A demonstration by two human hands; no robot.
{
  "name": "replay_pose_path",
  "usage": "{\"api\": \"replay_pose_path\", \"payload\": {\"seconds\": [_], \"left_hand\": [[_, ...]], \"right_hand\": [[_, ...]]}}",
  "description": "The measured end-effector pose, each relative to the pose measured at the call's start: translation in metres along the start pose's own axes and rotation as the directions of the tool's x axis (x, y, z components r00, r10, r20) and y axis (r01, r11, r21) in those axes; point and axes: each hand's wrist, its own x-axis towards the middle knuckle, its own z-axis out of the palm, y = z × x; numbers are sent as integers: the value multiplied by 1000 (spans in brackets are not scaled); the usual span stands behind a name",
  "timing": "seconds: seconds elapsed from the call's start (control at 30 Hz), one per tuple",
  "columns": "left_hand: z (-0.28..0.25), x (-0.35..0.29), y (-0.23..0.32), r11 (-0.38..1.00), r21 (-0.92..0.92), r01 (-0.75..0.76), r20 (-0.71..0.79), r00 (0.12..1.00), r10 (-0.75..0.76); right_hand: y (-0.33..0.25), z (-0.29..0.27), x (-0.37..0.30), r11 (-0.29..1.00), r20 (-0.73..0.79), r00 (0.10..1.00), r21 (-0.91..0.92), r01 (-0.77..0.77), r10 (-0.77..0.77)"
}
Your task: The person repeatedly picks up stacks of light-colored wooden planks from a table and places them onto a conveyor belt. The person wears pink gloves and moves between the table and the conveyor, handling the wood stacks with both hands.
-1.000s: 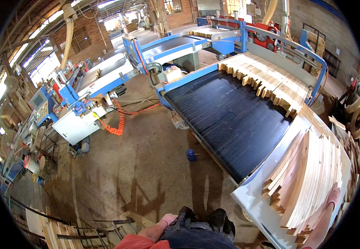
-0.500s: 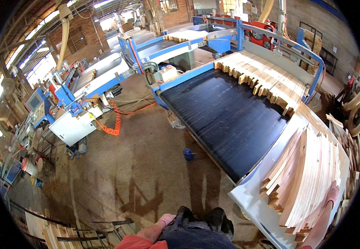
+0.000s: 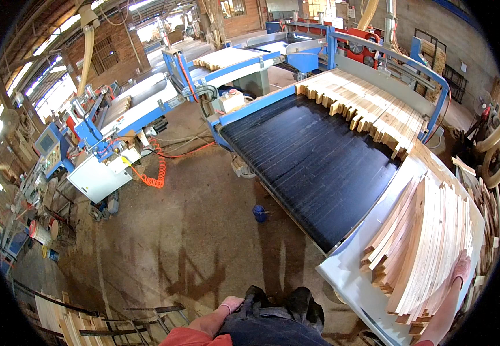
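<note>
My right hand (image 3: 463, 267) lies on the right edge of a row of pale wooden strips (image 3: 434, 242), its fingers stretched forward along the wood. The strips lie side by side on a light metal side table (image 3: 342, 268), their near ends uneven. My left hand (image 3: 233, 303) hangs low beside my thigh, away from the wood; its fingers are mostly hidden, and nothing can be made out in it.
A black conveyor belt (image 3: 319, 173) in a blue frame adjoins the side table. More wooden strips (image 3: 365, 104) line its far side. Farther off, another conveyor carries a wood batch (image 3: 227, 57). A white cabinet (image 3: 100, 176), an orange coiled hose (image 3: 158, 176) and a blue object (image 3: 259, 213) stand or lie leftward.
The wood batch on the far conveyor has shifted left. Both my hands stay nearly where they were, the right one still on the strips.
</note>
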Motion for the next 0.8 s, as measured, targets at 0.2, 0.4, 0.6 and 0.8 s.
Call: {"api": "replay_pose_path", "payload": {"seconds": [0.2,0.4,0.6,0.8], "left_hand": [[1,7,-1,997,44,-62,-6,998,62],[6,5,-1,995,-96,35,1,999,-35],[9,17,-4,994,-105,16,23,1000,-14],[13,0,-8,994,72,-87,-33,995,90]], "right_hand": [[19,3,11,1000,-28,1000,-18,8,-8],[-1,-8,-5,1000,14,1000,7,-3,3],[0,-19,-11,998,7,1000,64,-26,26],[-18,-9,-20,997,33,999,72,8,-10]]}}
